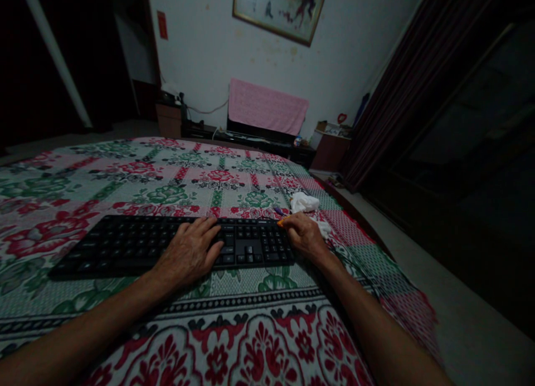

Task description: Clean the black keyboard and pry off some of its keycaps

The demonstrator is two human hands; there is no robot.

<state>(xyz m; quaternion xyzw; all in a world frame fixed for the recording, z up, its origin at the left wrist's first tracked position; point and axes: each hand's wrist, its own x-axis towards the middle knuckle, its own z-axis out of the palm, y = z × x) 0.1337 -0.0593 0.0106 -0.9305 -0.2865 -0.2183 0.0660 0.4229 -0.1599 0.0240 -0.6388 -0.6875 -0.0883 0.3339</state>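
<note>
A black computer keyboard [137,244] lies lengthwise across a flowered bedspread. My left hand [190,249] rests palm down on its keys right of the middle, fingers stretched out. At the keyboard's far right corner, my right hand [307,235] pinches a small orange thing [281,223], mostly hidden by the fingers, so its kind does not show. Just beyond that hand lies a crumpled white tissue or cloth [304,202], with another white piece [324,228] beside the wrist. A small purple object [279,211] shows near the keyboard's back edge.
The patterned bedspread [263,341] covers the bed beneath the keyboard. A dark cable [355,263] runs past my right forearm. By the far wall, a pink towel [267,107] drapes over a screen on a low cabinet. A dark curtain [401,68] hangs at the right.
</note>
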